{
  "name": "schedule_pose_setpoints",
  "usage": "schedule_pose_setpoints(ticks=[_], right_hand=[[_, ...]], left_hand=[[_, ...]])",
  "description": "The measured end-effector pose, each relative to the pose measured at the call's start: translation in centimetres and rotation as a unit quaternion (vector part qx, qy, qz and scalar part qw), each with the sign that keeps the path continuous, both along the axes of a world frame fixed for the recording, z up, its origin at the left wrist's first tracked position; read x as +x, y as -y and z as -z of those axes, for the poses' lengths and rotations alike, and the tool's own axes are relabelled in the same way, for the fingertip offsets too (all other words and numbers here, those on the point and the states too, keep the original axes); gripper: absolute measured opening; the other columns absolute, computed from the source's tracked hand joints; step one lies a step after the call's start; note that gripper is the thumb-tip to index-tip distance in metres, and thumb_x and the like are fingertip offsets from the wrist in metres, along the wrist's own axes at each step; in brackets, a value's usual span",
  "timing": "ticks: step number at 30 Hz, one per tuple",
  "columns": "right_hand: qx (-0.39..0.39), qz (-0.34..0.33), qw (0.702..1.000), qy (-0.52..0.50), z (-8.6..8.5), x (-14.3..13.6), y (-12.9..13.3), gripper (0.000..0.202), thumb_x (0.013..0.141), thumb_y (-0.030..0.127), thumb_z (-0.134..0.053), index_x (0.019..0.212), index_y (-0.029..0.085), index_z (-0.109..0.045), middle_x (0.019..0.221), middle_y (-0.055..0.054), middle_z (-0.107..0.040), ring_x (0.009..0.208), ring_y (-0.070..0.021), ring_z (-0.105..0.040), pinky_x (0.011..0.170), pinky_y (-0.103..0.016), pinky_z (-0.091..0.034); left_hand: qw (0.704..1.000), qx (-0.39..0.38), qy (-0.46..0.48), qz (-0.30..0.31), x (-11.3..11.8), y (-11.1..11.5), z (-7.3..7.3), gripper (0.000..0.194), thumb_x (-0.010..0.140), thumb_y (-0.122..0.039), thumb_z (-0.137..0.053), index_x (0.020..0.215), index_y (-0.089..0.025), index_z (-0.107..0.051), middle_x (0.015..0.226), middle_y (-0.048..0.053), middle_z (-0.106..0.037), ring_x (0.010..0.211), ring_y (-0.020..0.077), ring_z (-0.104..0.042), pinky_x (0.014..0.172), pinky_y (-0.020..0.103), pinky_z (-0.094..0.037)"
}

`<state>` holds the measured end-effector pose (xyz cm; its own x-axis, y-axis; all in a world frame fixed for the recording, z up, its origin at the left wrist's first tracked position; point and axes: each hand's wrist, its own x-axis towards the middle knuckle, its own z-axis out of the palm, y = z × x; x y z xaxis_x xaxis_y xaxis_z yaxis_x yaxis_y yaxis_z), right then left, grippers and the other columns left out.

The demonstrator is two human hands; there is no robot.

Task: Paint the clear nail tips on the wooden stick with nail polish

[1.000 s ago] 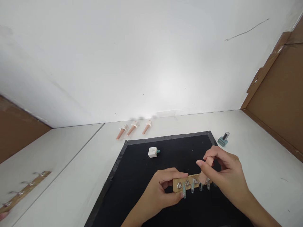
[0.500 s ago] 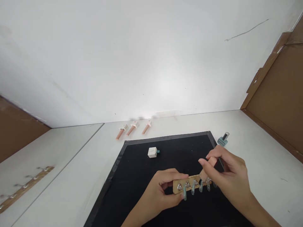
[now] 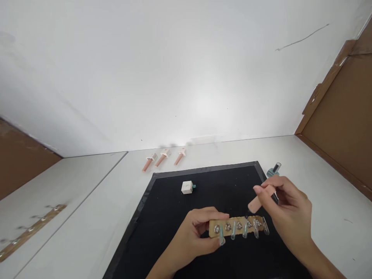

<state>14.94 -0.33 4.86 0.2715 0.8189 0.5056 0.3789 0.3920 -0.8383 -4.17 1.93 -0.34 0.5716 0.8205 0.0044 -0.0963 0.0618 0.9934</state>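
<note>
My left hand (image 3: 200, 233) pinches the left end of a cork-coloured nail tip stand (image 3: 244, 222) between thumb and fingers. Several clear, long false nails (image 3: 245, 231) stick out from its metal mounts, and those on the left look teal-tinted. In my right hand (image 3: 292, 213) is a nail polish brush (image 3: 256, 204) with a peach cap handle, its dark bristle end pointing down at the stand's upper edge, above the nails right of the middle. Whether the bristles touch anything, I cannot tell. A white square polish bottle (image 3: 186, 187) with a teal neck lies uncapped on the black mat (image 3: 168, 209).
Beyond the mat lie three polish bottles (image 3: 162, 158) with peach caps. A teal bottle with a silver cap (image 3: 274, 169) is right of the mat, near my right hand. Another stand (image 3: 35, 228) lies far left. A white wall (image 3: 174, 77) and brown cardboard (image 3: 343, 112) border the table.
My right hand has drawn the brush slightly up and right, off the nails toward the stand's upper edge. My left hand and the stand have shifted a little left.
</note>
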Motion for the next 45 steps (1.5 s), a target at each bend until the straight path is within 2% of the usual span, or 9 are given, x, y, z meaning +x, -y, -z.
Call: schedule_pose_setpoints(ticks=[3, 11, 13, 18, 24, 30, 36, 42, 45], right_hand=[[0.014, 0.009, 0.999, -0.042, -0.2, 0.2, 0.0, 0.014, 0.081, 0.017, -0.062, 0.073, 0.025, -0.054, 0.041, 0.007, -0.063, 0.041, -0.0159, -0.060, 0.056, -0.032, -0.050], [-0.031, -0.094, 0.992, -0.075, 0.3, -0.2, 0.5, 0.016, 0.081, 0.024, -0.064, 0.069, 0.025, -0.054, 0.036, 0.007, -0.062, 0.039, -0.0166, -0.057, 0.053, -0.031, -0.048], [-0.038, -0.087, 0.992, -0.087, 0.2, -0.4, 0.4, 0.018, 0.082, 0.024, -0.064, 0.068, 0.025, -0.052, 0.037, 0.007, -0.063, 0.036, -0.0158, -0.058, 0.054, -0.032, -0.049], [-0.020, -0.013, 0.994, -0.106, -0.5, -0.4, 0.4, 0.016, 0.083, 0.024, -0.063, 0.070, 0.025, -0.054, 0.039, 0.006, -0.065, 0.040, -0.0170, -0.061, 0.058, -0.034, -0.050], [-0.014, -0.087, 0.993, -0.082, -0.3, -0.6, 0.6, 0.017, 0.084, 0.028, -0.062, 0.070, 0.026, -0.052, 0.037, 0.006, -0.064, 0.040, -0.0184, -0.058, 0.053, -0.035, -0.047], [-0.014, -0.005, 0.994, -0.109, -0.4, -0.7, 0.3, 0.016, 0.082, 0.028, -0.065, 0.070, 0.025, -0.055, 0.039, 0.006, -0.064, 0.041, -0.0169, -0.060, 0.057, -0.034, -0.050], [-0.001, -0.084, 0.991, -0.100, -0.3, -0.7, 0.6, 0.018, 0.082, 0.030, -0.065, 0.068, 0.026, -0.054, 0.040, 0.005, -0.063, 0.041, -0.0167, -0.056, 0.051, -0.032, -0.046], [-0.006, -0.037, 0.992, -0.118, -0.2, -0.2, 0.3, 0.014, 0.084, 0.027, -0.064, 0.072, 0.026, -0.057, 0.038, 0.006, -0.063, 0.040, -0.0164, -0.059, 0.057, -0.034, -0.051], [0.000, -0.082, 0.989, -0.126, -0.3, 0.0, 0.2, 0.016, 0.083, 0.030, -0.064, 0.070, 0.026, -0.056, 0.042, 0.005, -0.062, 0.039, -0.0155, -0.056, 0.050, -0.031, -0.049]], left_hand=[[0.999, -0.004, 0.034, 0.007, -0.1, 0.0, 0.1, 0.027, 0.065, -0.021, -0.074, 0.091, -0.026, -0.076, 0.065, -0.003, -0.047, 0.054, 0.0076, -0.041, 0.051, 0.021, -0.035], [0.996, -0.038, 0.070, 0.032, -0.3, -0.1, 0.0, 0.027, 0.064, -0.027, -0.077, 0.091, -0.030, -0.076, 0.065, -0.003, -0.046, 0.054, 0.0077, -0.044, 0.049, 0.021, -0.033], [0.996, -0.041, 0.065, 0.042, -0.5, -0.1, 0.1, 0.028, 0.064, -0.027, -0.077, 0.092, -0.030, -0.075, 0.065, -0.003, -0.046, 0.054, 0.0082, -0.045, 0.050, 0.021, -0.034], [0.998, -0.040, 0.033, 0.040, -1.3, -0.3, 0.5, 0.030, 0.063, -0.030, -0.078, 0.092, -0.026, -0.076, 0.066, -0.002, -0.048, 0.053, 0.0079, -0.041, 0.051, 0.023, -0.037], [0.996, -0.044, 0.050, 0.051, -1.3, -0.2, 0.4, 0.030, 0.064, -0.029, -0.077, 0.094, -0.029, -0.075, 0.067, -0.002, -0.049, 0.053, 0.0075, -0.041, 0.050, 0.022, -0.036], [0.997, -0.047, 0.046, 0.049, -1.6, -0.2, 0.5, 0.030, 0.063, -0.032, -0.078, 0.093, -0.028, -0.075, 0.066, -0.002, -0.049, 0.052, 0.0072, -0.040, 0.049, 0.022, -0.037], [0.997, -0.047, 0.053, 0.045, -1.3, -0.1, 0.2, 0.030, 0.063, -0.035, -0.078, 0.092, -0.027, -0.076, 0.065, -0.001, -0.049, 0.052, 0.0077, -0.043, 0.050, 0.022, -0.036], [0.996, -0.047, 0.057, 0.047, -1.6, -0.2, 0.4, 0.032, 0.061, -0.035, -0.079, 0.091, -0.026, -0.076, 0.065, -0.001, -0.050, 0.053, 0.0085, -0.045, 0.049, 0.022, -0.037], [0.993, -0.055, 0.084, 0.063, -1.5, -0.1, 0.4, 0.030, 0.063, -0.032, -0.078, 0.093, -0.031, -0.075, 0.066, -0.002, -0.049, 0.053, 0.0080, -0.048, 0.049, 0.020, -0.036]])
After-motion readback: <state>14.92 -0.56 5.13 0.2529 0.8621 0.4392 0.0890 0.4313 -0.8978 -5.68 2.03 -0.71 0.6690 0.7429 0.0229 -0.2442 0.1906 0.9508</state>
